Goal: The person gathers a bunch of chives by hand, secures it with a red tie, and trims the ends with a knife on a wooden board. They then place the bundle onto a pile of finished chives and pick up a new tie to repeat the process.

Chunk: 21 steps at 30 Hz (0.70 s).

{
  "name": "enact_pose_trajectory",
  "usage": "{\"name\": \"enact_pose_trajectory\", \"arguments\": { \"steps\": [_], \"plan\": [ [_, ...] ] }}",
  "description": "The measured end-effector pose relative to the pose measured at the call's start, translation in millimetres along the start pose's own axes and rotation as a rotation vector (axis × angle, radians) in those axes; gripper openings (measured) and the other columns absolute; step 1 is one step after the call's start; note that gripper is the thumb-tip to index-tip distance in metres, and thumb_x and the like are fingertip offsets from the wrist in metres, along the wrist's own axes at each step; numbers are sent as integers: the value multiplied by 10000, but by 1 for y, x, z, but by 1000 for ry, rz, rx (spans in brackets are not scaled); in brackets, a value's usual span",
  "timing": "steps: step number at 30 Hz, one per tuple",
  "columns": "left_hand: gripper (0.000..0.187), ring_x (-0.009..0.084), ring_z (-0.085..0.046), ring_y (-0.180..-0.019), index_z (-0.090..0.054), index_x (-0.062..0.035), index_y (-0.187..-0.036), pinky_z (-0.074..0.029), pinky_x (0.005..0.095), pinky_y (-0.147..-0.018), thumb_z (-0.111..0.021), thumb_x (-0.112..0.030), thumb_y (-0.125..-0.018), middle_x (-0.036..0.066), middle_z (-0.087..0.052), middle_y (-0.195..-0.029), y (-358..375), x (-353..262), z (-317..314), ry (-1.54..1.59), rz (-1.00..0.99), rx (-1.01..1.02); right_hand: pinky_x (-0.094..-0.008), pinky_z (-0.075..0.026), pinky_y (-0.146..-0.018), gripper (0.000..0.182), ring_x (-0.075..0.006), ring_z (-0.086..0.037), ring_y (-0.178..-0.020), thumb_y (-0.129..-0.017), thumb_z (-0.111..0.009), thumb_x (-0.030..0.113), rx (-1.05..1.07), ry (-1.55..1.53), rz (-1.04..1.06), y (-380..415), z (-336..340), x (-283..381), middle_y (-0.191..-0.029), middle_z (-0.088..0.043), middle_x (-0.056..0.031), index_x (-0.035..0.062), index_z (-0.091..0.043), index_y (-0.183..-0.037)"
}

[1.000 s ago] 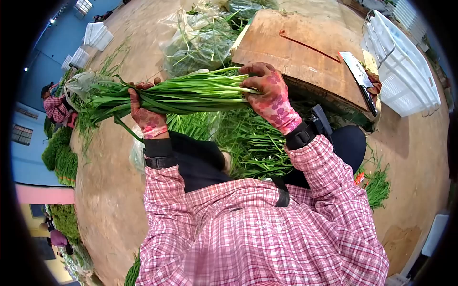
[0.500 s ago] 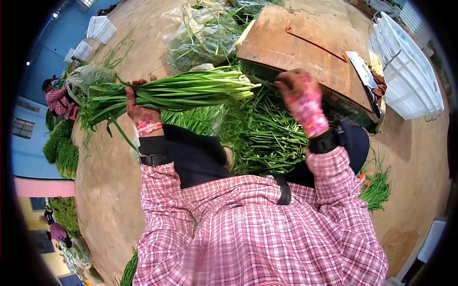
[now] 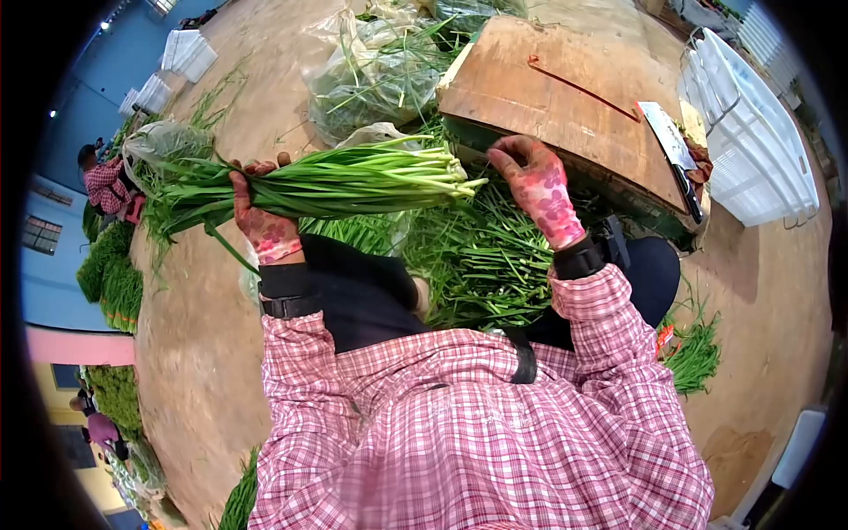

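The right hand (image 3: 539, 185) has let go, its grip now apart; the left hand (image 3: 261, 221) alone stays clamped around the bunch of green onions (image 3: 336, 181).

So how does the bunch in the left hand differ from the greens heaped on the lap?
The bunch of green onions is gathered tight, stalks parallel, pale ends evened up toward the right hand; the loose greens lie scattered and crisscrossed. The bunch is lifted, gripped by the left hand; the loose pile rests low between the knees. The bunch's leaves trail out past the left hand; the pile's stalks point every way. Both look like the same long green stalks.
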<state>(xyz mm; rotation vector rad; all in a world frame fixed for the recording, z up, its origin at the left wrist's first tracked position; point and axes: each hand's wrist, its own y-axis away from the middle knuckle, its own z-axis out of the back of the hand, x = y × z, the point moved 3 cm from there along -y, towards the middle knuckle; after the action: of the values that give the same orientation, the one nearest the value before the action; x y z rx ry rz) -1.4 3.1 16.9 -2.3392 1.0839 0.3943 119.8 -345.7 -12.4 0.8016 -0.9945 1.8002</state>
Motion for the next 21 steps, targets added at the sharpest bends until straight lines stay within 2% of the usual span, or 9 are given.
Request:
{"name": "enact_pose_trajectory", "arguments": {
  "steps": [1, 2, 3, 7, 9, 11, 16, 19, 21],
  "plan": [
    [175, 183, -604, -845, -633, -125, -1065, -422, 512, -1012, -591, -243, -943, 33, -620, -903, 3, 0, -7, 12, -17, 0, -298, -507, -796, 369, -194, -652, -890, -830, -733, 239, 127, -374, -218, 3, -4, 11, -982, -691, -108, 25, -637, -1116],
    [182, 178, -593, -839, -627, -131, -1093, -416, 494, -1018, -581, -233, -950, 27, -602, -907, 2, 1, -11, 2, -21, 61, -287, -499, -823, 438, -153, -639, -931, -843, -735, 283, 202, -407, -210, -1, -17, 10, -1033, -691, -120, -9, -619, -1148],
    [189, 174, -584, -832, -615, -119, -1102, -408, 484, -1018, -581, -225, -950, 28, -596, -902, 3, 3, -16, 26, -14, 77, -254, -491, -805, 359, -115, -616, -893, -857, -722, 195, 280, -407, -221, 4, -20, 27, -994, -683, -70, -8, -622, -1135],
    [195, 153, -547, -798, -590, -98, -1105, -409, 406, -983, -603, -194, -935, 20, -571, -871, 6, 0, -26, 101, -21, 160, -221, -488, -717, 207, -76, -600, -799, -841, -706, 101, 222, -476, -227, 17, -19, 37, -876, -676, -28, -15, -666, -1008],
    [187, 147, -541, -796, -592, -103, -1093, -410, 375, -971, -617, -182, -925, 12, -565, -863, 6, -5, -22, 134, -29, 190, -202, -470, -654, 156, -63, -582, -738, -854, -676, 71, 56, -348, -44, 21, -19, 17, -827, -661, -13, -5, -661, -990],
    [183, 136, -535, -782, -593, -110, -1083, -410, 350, -966, -634, -165, -913, 4, -552, -847, 6, -11, -22, 118, -83, 177, -186, -415, -580, 118, -27, -515, -654, -869, -654, 63, 87, -493, -235, 30, -18, 2, -777, -631, -3, 0, -650, -969],
    [230, 119, -530, -748, -593, -133, -1096, -415, 361, -959, -663, -227, -898, -22, -541, -812, 11, -4, -29, 109, -60, 211, -322, -515, -725, 415, -227, -669, -783, -767, -770, 294, 184, -206, -251, 29, -38, 30, -869, -697, -125, -14, -644, -1014],
    [236, 95, -505, -678, -606, -140, -1083, -433, 359, -916, -683, -237, -883, -52, -505, -734, 15, 2, -33, 152, -66, 160, -313, -520, -704, 312, -194, -664, -757, -813, -710, 196, 155, -295, -199, 28, -45, 29, -852, -691, -130, -30, -641, -1017],
    [212, 83, -482, -642, -609, -115, -1069, -438, 338, -873, -681, -175, -879, -59, -479, -698, 16, -1, -31, 234, -33, 177, -229, -500, -673, 183, -95, -605, -743, -873, -630, 68, 187, -502, -258, 35, -40, 35, -867, -667, -52, -37, -637, -1023]
  ]
}}
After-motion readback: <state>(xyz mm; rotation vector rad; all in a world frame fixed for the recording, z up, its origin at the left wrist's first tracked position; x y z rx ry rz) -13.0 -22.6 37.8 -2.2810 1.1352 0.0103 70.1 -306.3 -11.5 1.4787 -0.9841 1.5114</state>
